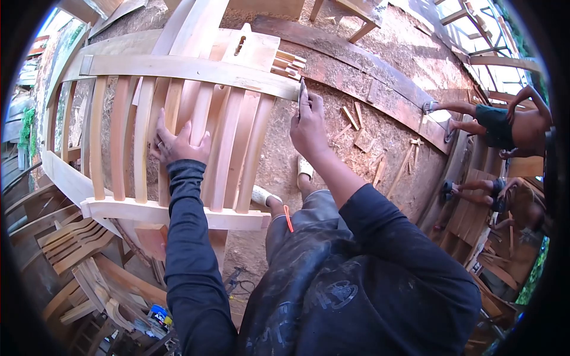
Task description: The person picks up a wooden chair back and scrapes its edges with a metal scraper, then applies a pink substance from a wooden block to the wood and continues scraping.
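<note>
A pale wooden slatted frame [196, 70] stretches across the left half of the view, its slats running between an upper rail and a lower rail [178, 212]. My left hand [180, 144], a ring on one finger, lies spread against the middle slats. At the right end of the upper rail, my right hand [310, 120] is closed around a thin, dark, narrow tool [302, 90]. The tool's tip is right at the rail end; most of it is hidden in my fingers, and I cannot tell its kind.
Behind the rail lies a board with a slot [240, 45] beside several thin sticks [289, 62]. Wood offcuts [363, 139] and shavings litter the ground. Long planks [380, 89] run toward the right. Two people [510, 121] are at the far right. Curved chair parts [77, 243] are piled lower left.
</note>
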{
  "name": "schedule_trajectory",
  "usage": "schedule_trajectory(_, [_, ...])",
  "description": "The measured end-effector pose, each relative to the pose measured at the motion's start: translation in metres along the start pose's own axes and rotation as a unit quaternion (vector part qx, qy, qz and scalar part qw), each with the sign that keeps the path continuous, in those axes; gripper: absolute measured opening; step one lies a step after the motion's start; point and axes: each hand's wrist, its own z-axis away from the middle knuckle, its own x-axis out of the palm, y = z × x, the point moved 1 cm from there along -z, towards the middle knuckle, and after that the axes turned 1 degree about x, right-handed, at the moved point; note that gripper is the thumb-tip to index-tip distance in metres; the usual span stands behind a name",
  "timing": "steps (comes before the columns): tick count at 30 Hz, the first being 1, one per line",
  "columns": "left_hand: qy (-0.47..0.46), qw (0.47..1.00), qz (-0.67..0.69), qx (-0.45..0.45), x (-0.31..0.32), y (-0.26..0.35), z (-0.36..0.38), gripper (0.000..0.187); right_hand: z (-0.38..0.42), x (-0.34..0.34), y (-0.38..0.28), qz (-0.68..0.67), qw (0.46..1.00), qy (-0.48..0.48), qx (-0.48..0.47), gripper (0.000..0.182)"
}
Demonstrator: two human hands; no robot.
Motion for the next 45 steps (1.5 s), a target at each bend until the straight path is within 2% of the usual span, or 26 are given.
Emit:
schedule_trajectory(7, [-0.006, 1.0, 0.0, -0.002, -0.005, 0.003, -0.001, 0.041, 0.008, -0.001, -0.001, 0.069, 0.997, -0.028, -0.013, 0.056])
schedule_trajectory(12, [0.012, 1.0, -0.003, -0.002, -0.005, 0.005, -0.001, 0.04, 0.011, 0.002, -0.003, 0.112, 0.991, -0.072, 0.019, 0.055])
schedule_trajectory(16, [-0.01, 1.0, -0.01, -0.009, -0.004, 0.005, 0.0, 0.043, 0.012, 0.001, -0.006, 0.15, 0.982, -0.104, 0.045, 0.056])
schedule_trajectory(19, [0.004, 1.0, -0.011, 0.0, -0.002, 0.002, -0.001, 0.042, 0.009, -0.009, -0.013, 0.143, 0.971, -0.171, 0.082, 0.051])
schedule_trajectory(25, [0.024, 0.999, -0.022, 0.002, -0.002, 0.005, 0.0, 0.039, 0.005, -0.051, -0.011, 0.111, 0.961, -0.235, 0.093, 0.043])
schedule_trajectory(26, [0.026, 0.999, -0.02, 0.001, -0.002, 0.005, -0.001, 0.039, 0.004, -0.06, -0.01, 0.113, 0.972, -0.188, 0.084, 0.039])
schedule_trajectory(29, [0.03, 0.999, -0.018, 0.001, -0.001, 0.003, 0.001, 0.038, -0.012, -0.074, 0.007, 0.065, 0.987, -0.137, 0.046, 0.04])
schedule_trajectory(32, [0.026, 1.0, -0.012, -0.001, -0.002, 0.003, 0.0, 0.037, -0.031, -0.079, 0.006, 0.116, 0.98, -0.162, -0.016, 0.042])
schedule_trajectory(35, [0.015, 1.0, 0.001, -0.017, -0.005, 0.004, -0.001, 0.037, -0.043, -0.077, -0.003, 0.186, 0.961, -0.207, -0.002, 0.044])
schedule_trajectory(39, [-0.01, 0.999, 0.023, -0.031, -0.015, 0.007, -0.002, 0.037, -0.041, -0.073, -0.008, 0.191, 0.957, -0.22, -0.02, 0.045])
schedule_trajectory(45, [0.001, 0.999, 0.025, -0.027, -0.015, 0.005, -0.002, 0.037, -0.036, -0.082, -0.02, 0.173, 0.951, -0.257, -0.012, 0.043])
